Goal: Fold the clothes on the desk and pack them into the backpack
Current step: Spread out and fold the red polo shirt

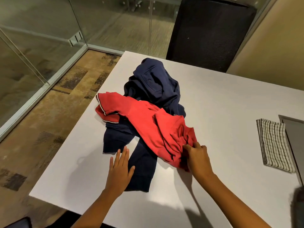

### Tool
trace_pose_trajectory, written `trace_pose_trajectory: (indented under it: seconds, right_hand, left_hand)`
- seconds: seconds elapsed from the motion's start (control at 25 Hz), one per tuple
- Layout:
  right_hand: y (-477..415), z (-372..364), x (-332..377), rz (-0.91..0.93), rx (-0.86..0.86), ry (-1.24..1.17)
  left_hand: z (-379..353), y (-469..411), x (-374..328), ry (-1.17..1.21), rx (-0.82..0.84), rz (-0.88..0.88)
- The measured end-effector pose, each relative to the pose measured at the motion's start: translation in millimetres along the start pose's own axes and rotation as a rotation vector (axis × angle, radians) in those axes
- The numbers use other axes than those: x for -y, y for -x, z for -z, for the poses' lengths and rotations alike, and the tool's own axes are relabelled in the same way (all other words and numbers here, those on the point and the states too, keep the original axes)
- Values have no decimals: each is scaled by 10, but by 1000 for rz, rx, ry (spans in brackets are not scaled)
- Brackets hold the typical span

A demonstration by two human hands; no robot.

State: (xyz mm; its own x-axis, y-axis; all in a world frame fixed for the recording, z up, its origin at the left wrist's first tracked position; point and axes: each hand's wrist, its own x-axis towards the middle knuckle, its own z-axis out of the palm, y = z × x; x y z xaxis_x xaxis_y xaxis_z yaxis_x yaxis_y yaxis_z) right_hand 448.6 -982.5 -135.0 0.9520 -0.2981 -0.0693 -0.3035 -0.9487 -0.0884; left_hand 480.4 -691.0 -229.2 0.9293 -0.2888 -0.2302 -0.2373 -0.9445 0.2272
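We are looking at a crumpled red shirt (148, 122) with white-trimmed edges, lying across a rumpled navy garment (153, 86) in the middle of the white counter (222, 99). Our right hand (197, 159) is bunching the red shirt's near end, with the fingers curled into the fabric. Our left hand (119, 170) is lying flat with its fingers straight and spread. It is resting on the counter against a long navy piece that is trailing toward us, and the thumb is touching that piece. Well to the right, a folded striped cloth (274, 143) is sitting just beside a grey flat object (294, 142) at the frame's edge. A black chair (212, 32) is standing behind the far side of the counter, and glass walls (41, 38) are enclosing the left.
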Motion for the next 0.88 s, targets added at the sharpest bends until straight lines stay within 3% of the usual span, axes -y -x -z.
trace_pose_trajectory:
  seconds: [0.08,0.24,0.4,0.6,0.72,0.88]
  right_hand:
    - [-17,17,182,-18,-13,-56]
    - [-342,191,812,362,-164,-159]
    - [-852,83,1361,369,32,-71]
    - [-1282,26,1218,454,148,-28]
    - [-1262,193,1101,483,20,-179]
    - [-1014,487,831,456,-296,-421]
  left_hand:
    - [-8,0,-15,-4,1,12]
    - [-8,16,-22,3,7,26]
    - [26,18,-45,1,7,32]
    - [53,32,-51,-2,15,42]
    - [63,32,-55,6,25,46]
    - [62,28,-57,-5,21,43]
